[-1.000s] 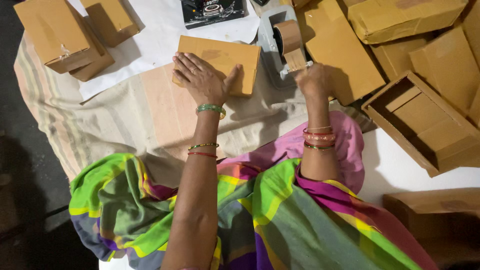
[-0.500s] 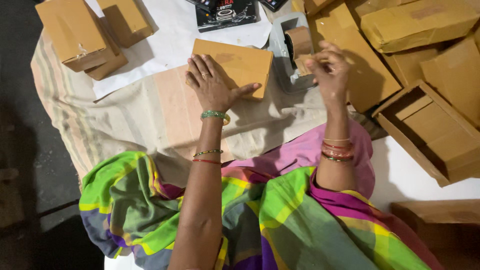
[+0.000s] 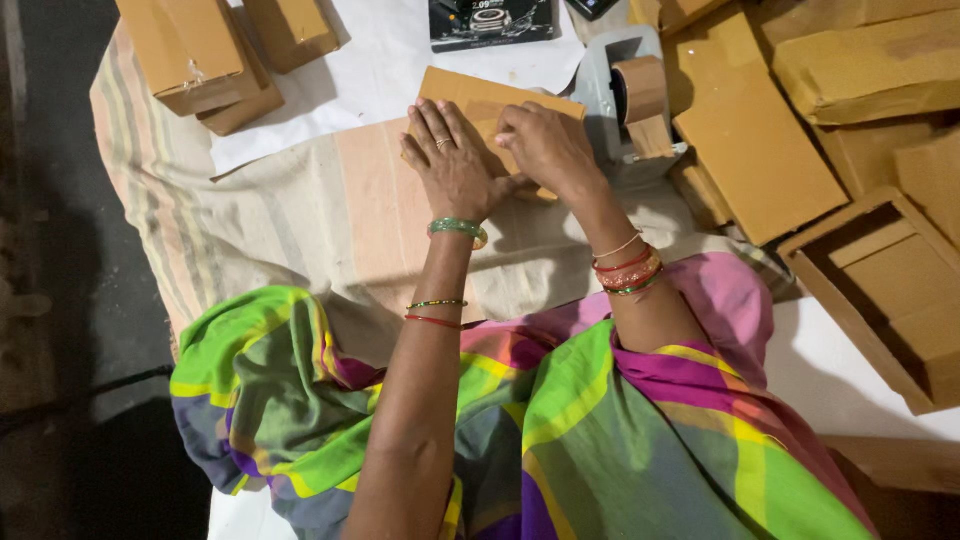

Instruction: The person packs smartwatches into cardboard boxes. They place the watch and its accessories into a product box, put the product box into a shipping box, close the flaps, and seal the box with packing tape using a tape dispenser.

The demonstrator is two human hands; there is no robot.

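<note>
A flat brown cardboard box (image 3: 480,98) lies on a striped cloth (image 3: 300,215) in front of me. My left hand (image 3: 452,160) rests flat on the box, fingers spread. My right hand (image 3: 545,148) presses on the box's right part, fingers curled down; whether it holds a strip of tape I cannot tell. A grey tape dispenser (image 3: 612,95) with a roll of brown tape (image 3: 640,88) stands just right of the box.
Closed brown boxes (image 3: 195,50) are stacked at the upper left. Flat cardboard pieces (image 3: 755,145) and an open box (image 3: 880,290) fill the right side. A dark printed package (image 3: 490,22) lies on white sheet at the top. My colourful garment covers the foreground.
My right hand has moved left from the tape dispenser onto the box. My left hand stays pressed on the box. The view has shifted slightly.
</note>
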